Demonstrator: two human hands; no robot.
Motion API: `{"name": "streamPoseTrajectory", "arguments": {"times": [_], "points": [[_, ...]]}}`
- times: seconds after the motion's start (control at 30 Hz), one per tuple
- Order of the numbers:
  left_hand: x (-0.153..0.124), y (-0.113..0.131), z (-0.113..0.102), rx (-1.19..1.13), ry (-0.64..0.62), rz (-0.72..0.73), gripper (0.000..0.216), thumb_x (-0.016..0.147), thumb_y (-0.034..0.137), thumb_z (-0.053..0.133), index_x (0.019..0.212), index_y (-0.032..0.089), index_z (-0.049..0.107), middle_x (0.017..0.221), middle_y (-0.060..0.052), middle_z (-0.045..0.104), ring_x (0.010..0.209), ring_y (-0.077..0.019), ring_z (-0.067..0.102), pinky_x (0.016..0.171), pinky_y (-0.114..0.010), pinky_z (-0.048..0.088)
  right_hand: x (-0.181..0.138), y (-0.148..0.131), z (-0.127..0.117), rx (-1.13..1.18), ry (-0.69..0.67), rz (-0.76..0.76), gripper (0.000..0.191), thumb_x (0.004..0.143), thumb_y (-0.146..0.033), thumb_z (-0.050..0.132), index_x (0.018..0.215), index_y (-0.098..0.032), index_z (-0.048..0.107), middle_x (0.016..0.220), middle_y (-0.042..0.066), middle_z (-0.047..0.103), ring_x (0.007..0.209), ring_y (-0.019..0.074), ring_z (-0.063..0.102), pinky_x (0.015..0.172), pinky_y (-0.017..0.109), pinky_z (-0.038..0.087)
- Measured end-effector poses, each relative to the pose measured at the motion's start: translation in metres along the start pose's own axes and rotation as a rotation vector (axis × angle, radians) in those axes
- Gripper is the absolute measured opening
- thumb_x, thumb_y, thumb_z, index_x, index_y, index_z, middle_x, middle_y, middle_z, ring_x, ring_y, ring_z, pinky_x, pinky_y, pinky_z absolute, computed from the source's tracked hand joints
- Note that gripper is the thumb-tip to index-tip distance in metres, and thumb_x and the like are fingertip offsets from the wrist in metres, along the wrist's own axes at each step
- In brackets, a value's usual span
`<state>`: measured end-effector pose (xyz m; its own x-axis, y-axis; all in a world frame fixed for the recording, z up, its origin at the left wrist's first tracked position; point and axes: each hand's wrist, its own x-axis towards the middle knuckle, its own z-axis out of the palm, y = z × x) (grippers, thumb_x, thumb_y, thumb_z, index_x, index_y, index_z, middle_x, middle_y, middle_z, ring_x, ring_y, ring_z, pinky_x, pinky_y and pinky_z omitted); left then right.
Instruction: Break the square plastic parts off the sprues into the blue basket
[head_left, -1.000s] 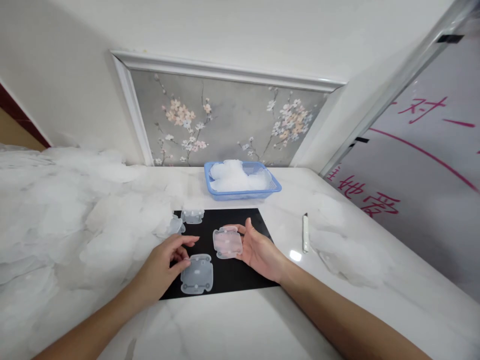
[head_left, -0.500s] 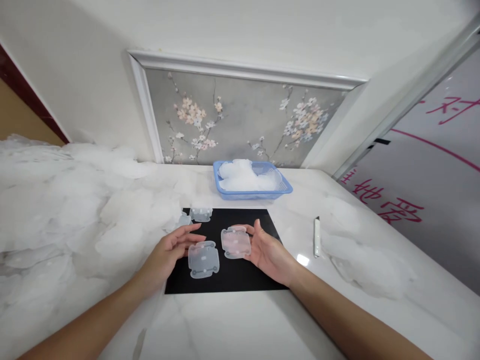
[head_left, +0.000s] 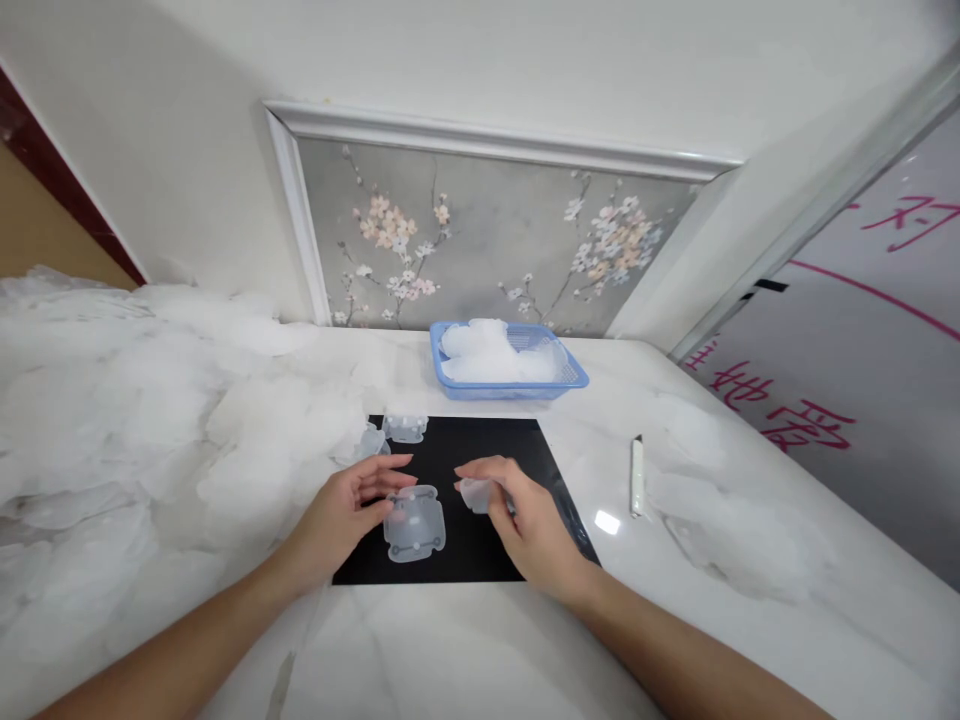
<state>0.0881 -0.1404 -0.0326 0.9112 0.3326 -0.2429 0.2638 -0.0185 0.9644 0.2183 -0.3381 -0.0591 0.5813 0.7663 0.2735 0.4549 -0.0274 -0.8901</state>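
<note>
My left hand [head_left: 367, 500] has its thumb at the left edge of a squarish translucent plastic piece [head_left: 417, 530] and appears to grip it there; two dark lines with round ends show on this piece. To the right, my right hand [head_left: 529, 520] is curled over a second translucent plastic piece [head_left: 475, 494], pinched between thumb and fingers and mostly hidden by them. Both hands are above a black mat [head_left: 465, 560]. At the mat's far left corner lie more translucent pieces [head_left: 405, 429].
A blue basket [head_left: 510, 391] holding whitish translucent pieces stands behind the mat. A large heap of similar pieces [head_left: 150, 420] covers the left of the marble-look table [head_left: 435, 650]. A white-handled cutter [head_left: 637, 478] lies on the right. A wall with a floral panel [head_left: 480, 230] rises behind.
My right hand has turned over from palm-up, its fingers now curling across the piece and hiding most of it. My left hand and its piece have barely moved; the view shifts slightly.
</note>
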Motion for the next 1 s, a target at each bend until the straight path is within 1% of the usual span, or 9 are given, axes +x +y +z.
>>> {"name": "streamPoseTrajectory", "arguments": {"times": [0.13,0.27,0.33,0.4,0.5,0.57,0.63,0.87,1.0], "points": [[-0.001,-0.001,0.002,-0.08,-0.017,-0.008,0.046,0.074,0.022,0.068,0.12,0.024,0.06,0.111,-0.008,0.07,0.111,-0.025,0.062,0.093,-0.04,0.049,-0.001,-0.004,0.006,-0.367,-0.146,-0.34,0.037,0.082,-0.002,0.04,0.101,-0.024,0.064,0.123,0.011,0.052,0.096,0.0212,0.054,0.08,0.038,0.047],[-0.005,0.001,0.003,-0.243,-0.033,-0.066,0.051,0.071,0.026,0.074,0.12,0.022,0.061,0.113,-0.009,0.069,0.106,-0.0251,0.064,0.088,-0.037,0.052,0.0,-0.008,0.014,-0.573,-0.268,-0.42,0.054,0.077,-0.014,0.062,0.129,-0.022,0.053,0.136,0.016,0.047,0.103,0.0293,0.047,0.085,0.048,0.044],[-0.007,0.003,0.004,-0.264,-0.047,-0.086,0.052,0.072,0.028,0.074,0.122,0.023,0.059,0.115,-0.009,0.068,0.105,-0.0252,0.065,0.088,-0.037,0.053,0.001,-0.01,0.015,-0.553,-0.212,-0.425,0.048,0.079,-0.015,0.062,0.126,-0.024,0.056,0.135,0.015,0.049,0.105,0.03,0.045,0.087,0.049,0.042],[-0.008,0.005,0.004,-0.171,-0.056,-0.035,0.047,0.078,0.03,0.068,0.124,0.024,0.057,0.114,-0.009,0.068,0.106,-0.0247,0.064,0.088,-0.038,0.053,0.003,-0.012,0.014,-0.401,-0.131,-0.404,0.026,0.082,-0.015,0.058,0.105,-0.025,0.065,0.127,0.011,0.056,0.104,0.028,0.048,0.088,0.047,0.042],[-0.003,0.004,-0.002,0.274,0.027,0.238,0.036,0.087,0.029,0.053,0.122,0.026,0.059,0.117,-0.007,0.066,0.112,-0.0243,0.061,0.097,-0.043,0.048,0.004,-0.014,0.01,0.039,-0.089,-0.091,0.007,0.087,-0.025,0.058,0.083,-0.021,0.063,0.096,0.005,0.066,0.085,0.0207,0.057,0.076,0.036,0.047],[0.005,0.0,-0.011,0.671,0.144,0.439,0.035,0.088,0.027,0.047,0.121,0.025,0.061,0.127,-0.009,0.062,0.123,-0.0271,0.053,0.107,-0.048,0.038,0.006,-0.014,0.006,0.351,-0.091,0.214,0.013,0.084,-0.033,0.064,0.088,-0.022,0.059,0.079,0.0,0.064,0.068,0.0156,0.057,0.061,0.028,0.046],[0.014,-0.007,-0.022,0.994,0.23,0.511,0.037,0.088,0.024,0.046,0.122,0.024,0.061,0.136,-0.01,0.056,0.131,-0.0306,0.044,0.11,-0.051,0.033,0.007,-0.011,0.002,0.597,-0.098,0.407,0.026,0.078,-0.035,0.071,0.096,-0.022,0.058,0.077,-0.002,0.064,0.062,0.0134,0.057,0.055,0.024,0.043],[0.024,-0.008,-0.036,1.385,0.199,0.481,0.03,0.092,0.021,0.04,0.106,0.02,0.066,0.112,-0.011,0.069,0.103,-0.0293,0.061,0.088,-0.044,0.047,0.011,-0.011,-0.012,0.91,-0.118,0.57,0.032,0.075,-0.031,0.075,0.104,-0.021,0.065,0.098,0.006,0.072,0.081,0.0188,0.067,0.071,0.031,0.05],[0.017,-0.006,-0.025,1.345,0.252,0.708,0.023,0.089,0.016,0.046,0.087,0.02,0.069,0.108,-0.009,0.072,0.106,-0.0302,0.062,0.087,-0.046,0.047,0.012,-0.011,-0.014,0.917,-0.099,0.613,0.036,0.072,-0.029,0.076,0.105,-0.021,0.066,0.099,0.005,0.073,0.082,0.0189,0.068,0.073,0.031,0.05]]}}
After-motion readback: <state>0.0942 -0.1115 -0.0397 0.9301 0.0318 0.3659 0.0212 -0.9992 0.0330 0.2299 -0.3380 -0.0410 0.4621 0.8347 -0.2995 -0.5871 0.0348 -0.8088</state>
